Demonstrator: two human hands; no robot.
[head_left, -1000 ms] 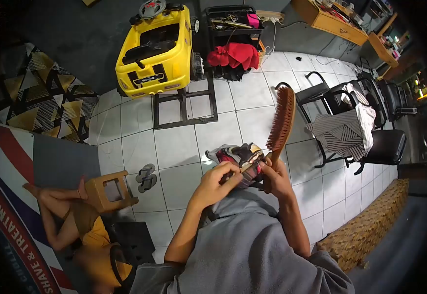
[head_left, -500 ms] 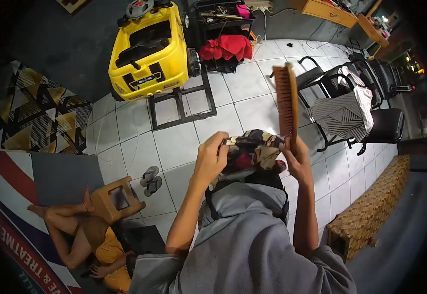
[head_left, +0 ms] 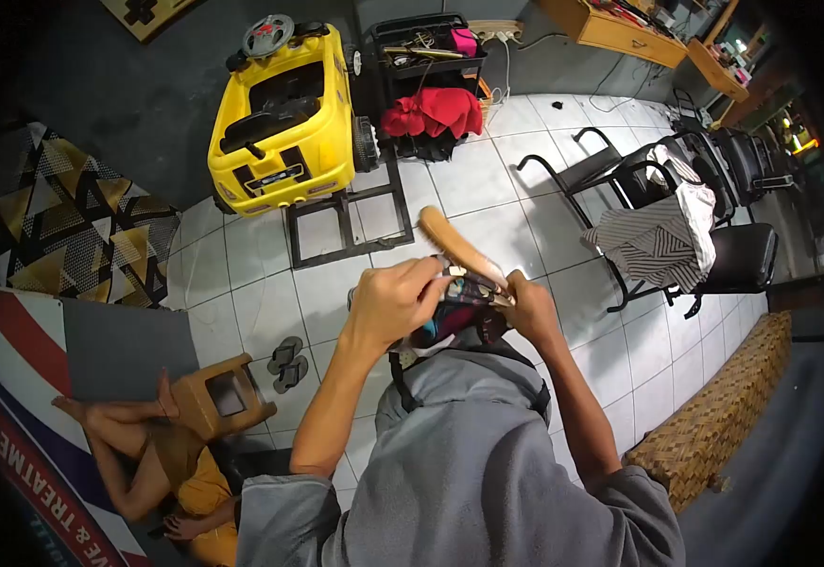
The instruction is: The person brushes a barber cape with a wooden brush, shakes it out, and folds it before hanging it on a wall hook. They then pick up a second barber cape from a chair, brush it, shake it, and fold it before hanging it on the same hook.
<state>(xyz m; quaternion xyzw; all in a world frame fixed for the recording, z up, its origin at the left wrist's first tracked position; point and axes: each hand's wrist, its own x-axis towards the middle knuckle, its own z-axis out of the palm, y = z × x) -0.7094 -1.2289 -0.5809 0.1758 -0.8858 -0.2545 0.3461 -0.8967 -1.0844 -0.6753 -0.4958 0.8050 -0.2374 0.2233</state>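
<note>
My left hand point(head_left: 391, 300) is closed on the edge of a camouflage-patterned cloth bag point(head_left: 464, 295) in front of my waist, its thumb and fingers pinching the rim. Dark red and teal show inside the bag's opening. My right hand point(head_left: 531, 310) grips one end of a long brush point(head_left: 464, 248) with a wooden back. The brush slants over the bag toward the upper left, slightly blurred, wooden back up and bristles hidden. The right fingers are also close against the bag's right edge.
A yellow toy car point(head_left: 284, 123) rests on a dark metal frame point(head_left: 355, 248). Behind are a black trolley point(head_left: 428, 66) with a red cloth and black chairs point(head_left: 738, 255) with a striped cloth. Slippers point(head_left: 288, 365), a stool point(head_left: 225, 397) and a seated person are left; a woven box point(head_left: 714, 411) is right.
The brush has gone from upright, bristles facing left, to slanting over the bag with its wooden back up. My right hand has moved left and turned; the left stays on the bag.
</note>
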